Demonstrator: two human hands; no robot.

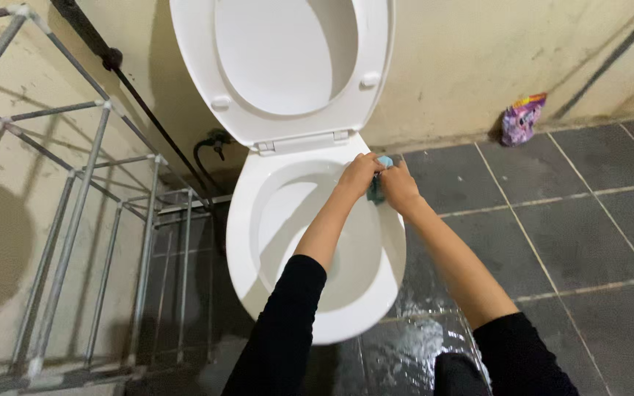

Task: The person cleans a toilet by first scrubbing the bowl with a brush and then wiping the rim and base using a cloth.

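Two black sleeves, mine, enter from the six o'clock edge and run up to bare forearms that meet near the middle of the view. Both my left hand [359, 174] and my right hand [399, 186] are clenched together on one small teal cloth [377, 189], of which only a scrap shows between my fingers and above my knuckles. The cloth is pressed against the rim of one white toilet bowl [258, 220], at about two o'clock on the bowl's oval, just in front of the hinge. My left forearm crosses over the open bowl; my right forearm lies outside it, over the floor.

One seat and lid [280, 66] stand raised upright behind the bowl, at twelve o'clock from my hands, leaning toward the cream wall [464, 66]. Two round bumpers show on the underside of the seat.

At nine o'clock stands one metal rack [75, 220] of thin grey tubing. One dark hose [148, 117] runs diagonally down the wall to a valve beside the bowl.

At three o'clock spreads a dark grey tiled floor [588, 242], wet and glinting near six o'clock. One small purple packet [521, 117] lies at two o'clock, where floor meets wall, well apart from my hands.
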